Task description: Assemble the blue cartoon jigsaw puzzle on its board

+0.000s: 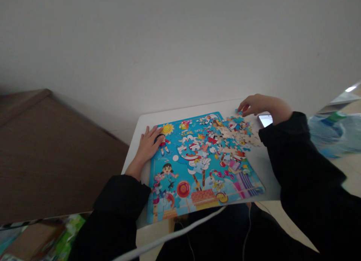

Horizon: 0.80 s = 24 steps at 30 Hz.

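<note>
A blue cartoon jigsaw puzzle board [175, 170] lies on a small white table, printed with a sun, children and a large blue-and-white cat. My left hand [149, 142] rests flat on the board's upper left edge, fingers spread. Loose jigsaw pieces [231, 135] are heaped over the board's right side and onto the table, some with the plain beige back up. Beyond the heap, at the far right, my right hand [252, 105] pinches a small blue puzzle piece [239, 112] between thumb and fingers.
A phone [265, 120] with a lit screen lies by my right wrist on the white table [145, 120]. A pale wall stands behind, and brown furniture [56, 152] is at the left. A white cable [175, 234] crosses in front. Clear plastic wrapping [335, 133] sits at the right.
</note>
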Tool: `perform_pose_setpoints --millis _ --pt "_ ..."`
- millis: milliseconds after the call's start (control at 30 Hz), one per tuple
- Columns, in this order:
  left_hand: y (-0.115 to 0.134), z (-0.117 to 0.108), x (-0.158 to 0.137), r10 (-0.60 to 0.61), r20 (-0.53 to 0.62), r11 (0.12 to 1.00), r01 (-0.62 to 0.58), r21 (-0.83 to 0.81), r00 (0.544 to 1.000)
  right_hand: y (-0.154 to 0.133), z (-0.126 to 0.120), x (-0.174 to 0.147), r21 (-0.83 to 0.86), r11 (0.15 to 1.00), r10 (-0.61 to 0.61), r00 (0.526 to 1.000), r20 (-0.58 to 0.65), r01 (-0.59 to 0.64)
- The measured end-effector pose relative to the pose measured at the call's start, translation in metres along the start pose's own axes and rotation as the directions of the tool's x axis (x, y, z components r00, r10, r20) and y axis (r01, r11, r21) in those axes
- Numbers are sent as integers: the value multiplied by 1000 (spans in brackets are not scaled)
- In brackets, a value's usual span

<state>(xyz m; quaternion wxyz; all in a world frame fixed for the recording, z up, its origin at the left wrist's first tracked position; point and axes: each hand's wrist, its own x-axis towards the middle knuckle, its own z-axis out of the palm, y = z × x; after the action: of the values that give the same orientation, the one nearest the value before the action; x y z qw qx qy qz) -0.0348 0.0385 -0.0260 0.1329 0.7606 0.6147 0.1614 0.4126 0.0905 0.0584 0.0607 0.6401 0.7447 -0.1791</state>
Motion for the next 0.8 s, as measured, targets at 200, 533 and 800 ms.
perform_pose_setpoints --millis 200,533,800 --pt "-1 1 -1 -13 -24 999 14 48 1000 15 12 9 103 993 52 997 51 -57" --pt "-2 -1 3 -14 16 999 13 43 1000 -8 16 5 127 988 87 996 31 -90" --pt "-2 -1 4 -16 21 999 15 33 1000 -12 19 7 68 993 100 995 2 -100"
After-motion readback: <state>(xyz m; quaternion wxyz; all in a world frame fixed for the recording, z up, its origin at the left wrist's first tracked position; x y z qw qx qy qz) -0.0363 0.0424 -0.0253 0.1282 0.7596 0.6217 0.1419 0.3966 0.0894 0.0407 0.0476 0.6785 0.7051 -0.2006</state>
